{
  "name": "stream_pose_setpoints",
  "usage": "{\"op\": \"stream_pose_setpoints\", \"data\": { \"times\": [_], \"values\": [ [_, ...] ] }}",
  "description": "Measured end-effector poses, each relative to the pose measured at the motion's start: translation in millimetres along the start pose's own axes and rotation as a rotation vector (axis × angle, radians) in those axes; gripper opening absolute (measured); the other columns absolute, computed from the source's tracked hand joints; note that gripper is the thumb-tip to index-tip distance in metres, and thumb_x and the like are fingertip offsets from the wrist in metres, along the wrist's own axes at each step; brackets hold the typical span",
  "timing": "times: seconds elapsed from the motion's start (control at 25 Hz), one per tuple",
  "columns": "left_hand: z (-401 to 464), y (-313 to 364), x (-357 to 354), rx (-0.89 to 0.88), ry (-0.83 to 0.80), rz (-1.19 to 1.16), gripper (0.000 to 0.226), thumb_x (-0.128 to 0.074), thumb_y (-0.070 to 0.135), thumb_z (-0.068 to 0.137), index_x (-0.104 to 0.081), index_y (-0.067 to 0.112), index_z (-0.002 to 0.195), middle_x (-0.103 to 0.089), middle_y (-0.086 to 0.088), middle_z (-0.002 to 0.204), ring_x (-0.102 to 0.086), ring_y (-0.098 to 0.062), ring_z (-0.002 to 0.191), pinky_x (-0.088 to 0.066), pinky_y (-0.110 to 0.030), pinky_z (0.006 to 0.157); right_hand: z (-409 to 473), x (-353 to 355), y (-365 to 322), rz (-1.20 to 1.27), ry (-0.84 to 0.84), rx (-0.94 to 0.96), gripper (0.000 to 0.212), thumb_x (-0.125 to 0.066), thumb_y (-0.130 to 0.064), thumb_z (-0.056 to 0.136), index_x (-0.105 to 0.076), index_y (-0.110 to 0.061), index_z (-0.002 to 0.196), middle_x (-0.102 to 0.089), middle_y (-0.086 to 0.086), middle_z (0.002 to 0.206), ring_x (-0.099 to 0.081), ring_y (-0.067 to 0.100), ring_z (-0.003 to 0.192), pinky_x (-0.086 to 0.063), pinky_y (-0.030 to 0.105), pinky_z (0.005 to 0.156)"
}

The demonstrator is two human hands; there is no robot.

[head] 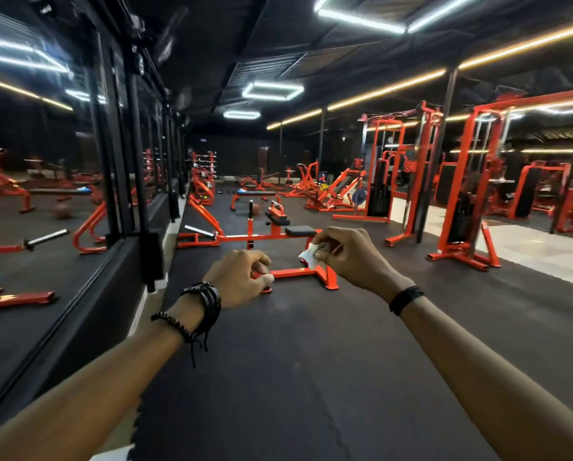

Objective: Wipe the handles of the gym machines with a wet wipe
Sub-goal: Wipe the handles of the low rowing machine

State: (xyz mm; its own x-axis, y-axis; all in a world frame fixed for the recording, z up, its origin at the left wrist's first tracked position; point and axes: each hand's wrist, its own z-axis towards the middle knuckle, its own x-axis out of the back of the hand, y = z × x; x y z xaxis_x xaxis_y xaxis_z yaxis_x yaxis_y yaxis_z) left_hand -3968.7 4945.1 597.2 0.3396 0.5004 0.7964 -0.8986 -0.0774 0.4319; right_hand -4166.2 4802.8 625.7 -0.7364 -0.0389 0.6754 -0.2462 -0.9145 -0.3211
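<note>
Out over a dark rubber gym floor (278,361), the right hand (351,257) pinches a folded white wet wipe (308,256); the left hand (241,277) is loosely curled, holding nothing. No handle is touched yet; next, likely reaching the orange seated machine (265,234) ahead.
</note>
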Motion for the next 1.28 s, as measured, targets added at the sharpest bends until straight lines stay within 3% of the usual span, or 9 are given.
{"op": "stream_pose_setpoints", "data": {
  "times": [0.16, 0.32, 0.52, 0.76, 0.92, 1.08, 1.28],
  "values": [
    [110.7, -89.4, 1.6, 0.102, 0.028, 0.025, 0.033, -0.067, 0.044, 0.082, -0.067, 0.031, 0.112, -0.069, 0.015, 0.097, -0.066, -0.008, 0.091, -0.054, -0.038, 0.088, 125.0, -84.8, 73.7, 0.184, 0.145, -0.148, 0.013, -0.077, -0.008, 0.08, -0.073, -0.011, 0.093, -0.071, 0.0, 0.08, -0.063, 0.009, 0.07, -0.048, 0.015, 0.064],
    [197.1, -185.6, -36.3, 0.187, 0.155, -0.045, 0.029, -0.071, 0.038, 0.084, -0.067, 0.031, 0.112, -0.069, 0.016, 0.095, -0.065, -0.005, 0.088, -0.054, -0.036, 0.087, 214.8, -186.7, 142.7, 0.286, 0.141, -0.17, 0.012, -0.075, -0.008, 0.082, -0.073, -0.014, 0.093, -0.071, -0.004, 0.083, -0.065, 0.004, 0.072, -0.048, 0.008, 0.063],
    [326.7, -298.2, -93.9, 0.204, 0.132, -0.094, 0.026, -0.069, 0.037, 0.084, -0.07, 0.029, 0.108, -0.071, 0.014, 0.098, -0.066, -0.005, 0.089, -0.054, -0.033, 0.087, 316.5, -305.5, 250.6, 0.3, 0.05, -0.201, 0.017, -0.075, -0.006, 0.082, -0.071, -0.02, 0.091, -0.071, -0.008, 0.084, -0.064, -0.003, 0.071, -0.049, 0.01, 0.066],
    [521.6, -393.8, -111.0, 0.215, 0.135, -0.168, 0.032, -0.059, 0.045, 0.074, -0.072, 0.028, 0.099, -0.072, 0.013, 0.089, -0.068, -0.007, 0.082, -0.057, -0.037, 0.082, 468.5, -380.1, 362.1, 0.313, 0.056, -0.21, 0.017, -0.075, -0.006, 0.083, -0.07, -0.021, 0.089, -0.071, -0.012, 0.085, -0.067, 0.003, 0.076, -0.052, 0.013, 0.069],
    [625.5, -451.6, -164.2, 0.198, 0.046, -0.15, 0.024, -0.063, 0.041, 0.08, -0.071, 0.03, 0.099, -0.07, 0.017, 0.086, -0.067, -0.003, 0.082, -0.057, -0.037, 0.082, 530.0, -445.9, 457.0, 0.338, 0.075, -0.264, 0.013, -0.076, -0.006, 0.083, -0.072, -0.016, 0.091, -0.073, -0.006, 0.089, -0.068, 0.009, 0.078, -0.055, 0.021, 0.071],
    [725.6, -515.3, -221.0, 0.195, 0.007, -0.094, 0.017, -0.067, 0.035, 0.084, -0.071, 0.03, 0.1, -0.071, 0.015, 0.09, -0.067, -0.007, 0.088, -0.056, -0.037, 0.084, 595.9, -506.6, 546.1, 0.376, 0.068, -0.265, 0.013, -0.075, -0.004, 0.083, -0.073, -0.012, 0.093, -0.074, -0.004, 0.088, -0.068, 0.003, 0.076, -0.053, 0.017, 0.07],
    [907.3, -567.1, -236.1, 0.161, 0.072, -0.062, 0.017, -0.069, 0.03, 0.086, -0.072, 0.024, 0.102, -0.07, 0.013, 0.092, -0.066, -0.01, 0.091, -0.053, -0.036, 0.087, 756.8, -538.0, 663.9, 0.431, 0.153, -0.225, 0.012, -0.074, -0.003, 0.083, -0.072, -0.011, 0.091, -0.074, 0.006, 0.084, -0.07, 0.018, 0.076, -0.057, 0.028, 0.071]
  ]
}}
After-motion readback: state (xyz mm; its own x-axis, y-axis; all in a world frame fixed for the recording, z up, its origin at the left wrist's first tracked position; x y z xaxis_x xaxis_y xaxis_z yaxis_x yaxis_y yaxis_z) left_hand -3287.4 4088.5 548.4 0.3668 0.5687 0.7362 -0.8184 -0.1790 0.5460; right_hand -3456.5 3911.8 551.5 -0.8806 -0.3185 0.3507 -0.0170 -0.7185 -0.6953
